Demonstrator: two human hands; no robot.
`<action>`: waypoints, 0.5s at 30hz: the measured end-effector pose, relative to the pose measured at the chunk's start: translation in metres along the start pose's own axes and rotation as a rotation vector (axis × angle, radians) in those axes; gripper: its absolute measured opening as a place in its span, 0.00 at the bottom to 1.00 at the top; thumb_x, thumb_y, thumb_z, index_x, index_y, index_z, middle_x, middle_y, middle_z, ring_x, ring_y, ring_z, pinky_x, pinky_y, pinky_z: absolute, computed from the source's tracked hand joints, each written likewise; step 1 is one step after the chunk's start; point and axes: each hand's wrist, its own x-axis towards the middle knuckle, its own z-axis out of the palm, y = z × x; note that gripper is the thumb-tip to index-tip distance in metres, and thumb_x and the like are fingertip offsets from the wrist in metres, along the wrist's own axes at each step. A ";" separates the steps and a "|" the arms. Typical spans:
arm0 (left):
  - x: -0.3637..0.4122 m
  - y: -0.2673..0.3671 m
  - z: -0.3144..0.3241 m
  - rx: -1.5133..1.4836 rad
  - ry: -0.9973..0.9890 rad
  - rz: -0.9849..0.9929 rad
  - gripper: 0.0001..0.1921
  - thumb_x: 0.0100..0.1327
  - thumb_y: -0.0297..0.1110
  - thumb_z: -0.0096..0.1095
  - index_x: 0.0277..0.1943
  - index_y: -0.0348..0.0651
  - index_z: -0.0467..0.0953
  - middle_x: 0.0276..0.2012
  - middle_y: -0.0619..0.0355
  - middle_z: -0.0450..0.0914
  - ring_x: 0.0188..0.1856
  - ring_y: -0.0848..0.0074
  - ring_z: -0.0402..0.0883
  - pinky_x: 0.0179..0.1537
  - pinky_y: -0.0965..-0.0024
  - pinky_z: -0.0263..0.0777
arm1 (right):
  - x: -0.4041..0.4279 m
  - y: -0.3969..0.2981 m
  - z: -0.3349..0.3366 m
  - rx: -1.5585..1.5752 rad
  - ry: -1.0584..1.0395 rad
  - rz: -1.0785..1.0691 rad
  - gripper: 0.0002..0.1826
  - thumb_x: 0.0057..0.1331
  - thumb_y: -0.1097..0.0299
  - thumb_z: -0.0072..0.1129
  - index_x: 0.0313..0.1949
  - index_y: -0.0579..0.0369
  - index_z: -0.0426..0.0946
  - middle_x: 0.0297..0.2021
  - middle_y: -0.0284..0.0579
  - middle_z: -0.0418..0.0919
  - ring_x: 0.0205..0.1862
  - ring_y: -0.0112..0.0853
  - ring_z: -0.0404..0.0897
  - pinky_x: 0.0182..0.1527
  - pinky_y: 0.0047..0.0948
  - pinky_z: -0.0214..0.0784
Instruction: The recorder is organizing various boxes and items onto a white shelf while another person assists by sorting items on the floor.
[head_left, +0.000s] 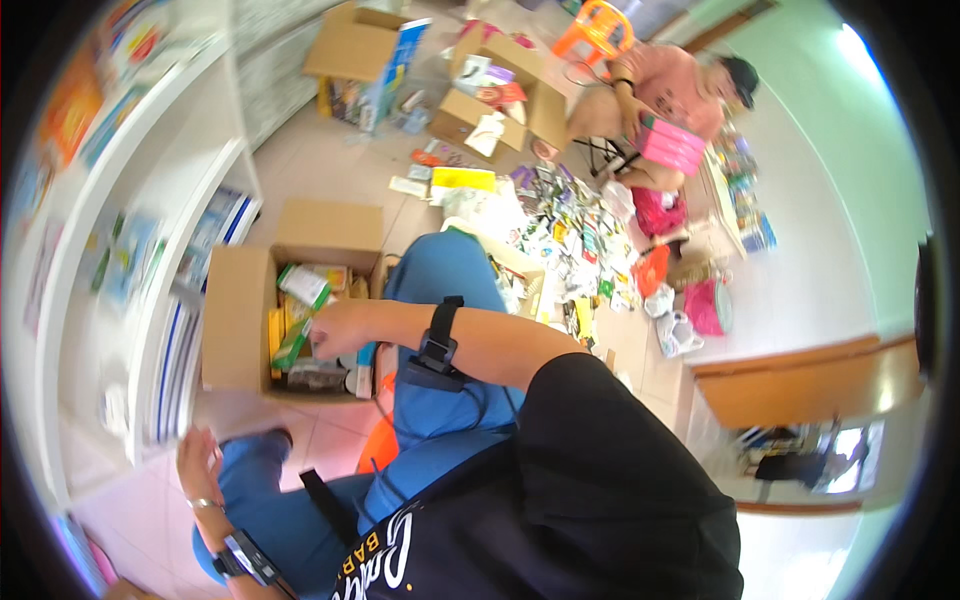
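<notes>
My right hand (335, 328) reaches into an open cardboard box (236, 322) from its right side, its fingers closed at the edge of a green packet (292, 345). A white-and-green carton (304, 286) lies just above the packet, among yellow and brown packages. A blue-and-white carton (365, 369) stands in the box's lower right corner. My left hand (199, 454), a bracelet at its wrist, is raised below the box near the white shelf, with its fingers bent and apart and nothing seen in it. Blur hides how far my right fingers wrap round the packet.
White shelves (142, 330) with books and folders stand at the left. Beyond my knee lies a large heap of small mixed items (577, 232). Other cardboard boxes (352, 45) stand farther off. A seated person (667, 90) holds a stack of pink boxes (670, 146).
</notes>
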 end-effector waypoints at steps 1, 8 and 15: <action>0.005 -0.001 0.001 0.049 -0.035 -0.020 0.25 0.56 0.51 0.53 0.52 0.45 0.64 0.47 0.58 0.73 0.46 0.75 0.71 0.38 0.71 0.63 | -0.013 0.000 -0.021 0.110 0.174 0.007 0.20 0.52 0.55 0.50 0.37 0.59 0.72 0.30 0.53 0.75 0.30 0.40 0.74 0.33 0.37 0.66; 0.005 -0.010 0.021 0.188 -0.014 -0.062 0.23 0.54 0.48 0.55 0.50 0.47 0.65 0.39 0.61 0.74 0.38 0.76 0.71 0.33 0.71 0.63 | -0.109 0.071 -0.074 1.192 0.658 0.078 0.15 0.58 0.65 0.50 0.43 0.59 0.69 0.32 0.43 0.75 0.30 0.27 0.75 0.31 0.23 0.69; -0.001 -0.022 0.058 0.441 -0.170 0.004 0.21 0.52 0.39 0.57 0.49 0.42 0.65 0.36 0.60 0.74 0.33 0.78 0.72 0.24 0.79 0.64 | -0.113 0.077 -0.064 1.068 0.869 -0.023 0.12 0.59 0.68 0.48 0.40 0.60 0.68 0.29 0.40 0.74 0.28 0.23 0.73 0.28 0.20 0.67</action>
